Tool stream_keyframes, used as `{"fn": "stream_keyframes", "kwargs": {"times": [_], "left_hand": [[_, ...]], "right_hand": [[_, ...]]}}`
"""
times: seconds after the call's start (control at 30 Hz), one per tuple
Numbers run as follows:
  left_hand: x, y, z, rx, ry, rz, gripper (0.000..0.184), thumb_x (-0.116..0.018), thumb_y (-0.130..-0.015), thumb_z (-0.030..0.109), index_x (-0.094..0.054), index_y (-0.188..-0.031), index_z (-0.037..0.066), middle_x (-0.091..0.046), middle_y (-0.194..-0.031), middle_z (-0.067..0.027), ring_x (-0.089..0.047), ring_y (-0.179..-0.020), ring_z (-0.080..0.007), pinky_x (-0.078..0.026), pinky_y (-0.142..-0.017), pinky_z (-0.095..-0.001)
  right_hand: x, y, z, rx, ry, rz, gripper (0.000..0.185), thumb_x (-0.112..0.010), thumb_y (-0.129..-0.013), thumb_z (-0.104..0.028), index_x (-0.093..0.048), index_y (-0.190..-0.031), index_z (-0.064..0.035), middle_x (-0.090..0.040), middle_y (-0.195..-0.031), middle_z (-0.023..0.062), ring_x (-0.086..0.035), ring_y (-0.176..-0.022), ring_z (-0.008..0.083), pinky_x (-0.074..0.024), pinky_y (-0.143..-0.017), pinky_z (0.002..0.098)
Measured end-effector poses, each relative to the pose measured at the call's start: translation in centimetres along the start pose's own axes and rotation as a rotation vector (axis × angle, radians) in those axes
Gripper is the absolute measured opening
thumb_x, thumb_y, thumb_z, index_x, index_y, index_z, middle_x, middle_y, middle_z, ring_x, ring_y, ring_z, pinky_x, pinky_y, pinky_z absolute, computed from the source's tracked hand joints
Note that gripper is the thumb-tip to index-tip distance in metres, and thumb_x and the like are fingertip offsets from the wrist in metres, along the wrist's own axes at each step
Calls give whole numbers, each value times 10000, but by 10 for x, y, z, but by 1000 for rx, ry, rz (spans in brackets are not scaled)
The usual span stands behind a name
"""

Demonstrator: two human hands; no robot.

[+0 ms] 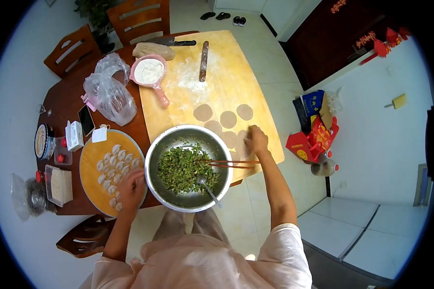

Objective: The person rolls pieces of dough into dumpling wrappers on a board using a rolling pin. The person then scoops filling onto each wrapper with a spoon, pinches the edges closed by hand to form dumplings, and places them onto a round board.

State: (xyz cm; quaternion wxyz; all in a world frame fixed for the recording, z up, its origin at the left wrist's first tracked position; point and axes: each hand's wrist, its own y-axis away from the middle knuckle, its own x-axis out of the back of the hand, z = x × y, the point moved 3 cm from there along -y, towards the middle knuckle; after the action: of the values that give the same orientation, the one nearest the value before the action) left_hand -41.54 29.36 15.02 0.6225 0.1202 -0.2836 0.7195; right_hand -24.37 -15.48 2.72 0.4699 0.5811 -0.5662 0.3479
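Observation:
My right hand [257,140] is at the right side of the wooden board, its fingers pinching the edge of a round dumpling wrapper [243,150]. Several more wrappers [228,119] lie flat around it, some overlapping. My left hand [131,187] hovers by the right edge of a round tray [92,166], fingers loosely bent, with nothing visible in them. Folded dumplings [114,161] sit in rows on that tray. Between my hands stands a steel bowl [148,168] of chopped green filling [183,166]. A spoon [207,189] and chopsticks [236,164] rest in it.
On the floured board [226,53] lie a rolling pin [204,61], a pink flour scoop [160,94], a dough piece [153,50] and a knife [181,43]. Plastic bags [113,98], a phone [86,120] and containers [59,185] stand left. Chairs [141,21] surround the table.

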Motion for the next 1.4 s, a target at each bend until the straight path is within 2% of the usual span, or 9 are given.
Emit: {"fn": "stream_keyframes", "kwargs": {"times": [0.17, 0.27, 0.57, 0.7, 0.8, 0.93, 1.07, 1.2, 1.4], "left_hand": [[-84, -55, 47, -41, 157, -165, 178, -625, -829, 11, -641, -1007, 1, -656, -1034, -151, -635, -981, -283, -493, -853, -336], [-128, -76, 66, -115, 157, -246, 268, -655, -809, 48, -621, -1073, 13, -625, -1108, -153, -601, -1041, -312, -479, -888, -369], [-185, -124, 120, -176, 204, -356, 525, -765, -730, 147, -557, -1196, 26, -527, -1255, -170, -533, -1140, -331, -468, -891, -389], [-188, -111, 97, 68, 426, -631, 241, -748, -752, 134, -589, -871, -3, -600, -820, -91, -534, -667, -121, -427, -586, -273], [-170, -93, 84, 211, 524, -717, 130, -675, -833, 46, -582, -903, -12, -631, -928, -54, -565, -777, -54, -461, -659, -222], [-162, -68, 59, 279, 904, -681, 93, -606, -886, 39, -520, -897, 6, -628, -962, -83, -634, -797, -123, -531, -685, -264], [-133, -44, 60, 710, 1151, -719, 154, -574, -896, 28, -533, -1037, -18, -635, -977, -127, -666, -940, -231, -566, -798, -352], [-109, -28, 38, 615, 1120, -730, 341, -533, -922, 53, -487, -1239, -66, -642, -1080, -189, -667, -935, -255, -553, -826, -357], [-56, -1, -11, 682, 1105, -532, 343, -439, -938, 34, -433, -1265, -70, -599, -1184, -219, -588, -1113, -303, -450, -985, -375]], "right_hand": [[-12, -10, 20, -53, -123, -197, 318, -758, -685, -268, -592, -879, -79, -648, -788, 94, -627, -752, 270, -481, -694, 368], [8, -9, 22, -9, -343, -122, 218, -754, -722, -128, -583, -807, -23, -588, -765, 75, -565, -708, 235, -454, -678, 316], [165, 67, -105, 591, -350, -29, 143, -690, -761, -41, -575, -838, -2, -569, -821, 119, -540, -820, 313, -434, -762, 388], [165, 97, -138, 611, -324, -56, 137, -691, -769, -50, -575, -821, 0, -577, -810, 110, -550, -810, 312, -444, -744, 381], [146, 111, -143, 493, -363, -59, 80, -673, -806, -41, -607, -834, -3, -590, -767, 106, -578, -727, 241, -469, -686, 330], [111, 132, -156, 374, -551, -9, 102, -690, -788, -61, -615, -839, -14, -602, -682, 137, -578, -572, 242, -446, -539, 328], [95, 155, -184, 273, -746, -89, 175, -684, -812, -51, -625, -974, -23, -623, -705, 108, -593, -599, 189, -484, -591, 301], [87, 180, -181, 295, -604, 130, 266, -689, -811, -61, -619, -1065, -25, -636, -792, 109, -603, -664, 182, -489, -634, 285], [41, 243, -143, 349, 66, -23, 372, -697, -779, -117, -596, -1131, -55, -631, -838, 138, -628, -717, 303, -508, -638, 395]]}}
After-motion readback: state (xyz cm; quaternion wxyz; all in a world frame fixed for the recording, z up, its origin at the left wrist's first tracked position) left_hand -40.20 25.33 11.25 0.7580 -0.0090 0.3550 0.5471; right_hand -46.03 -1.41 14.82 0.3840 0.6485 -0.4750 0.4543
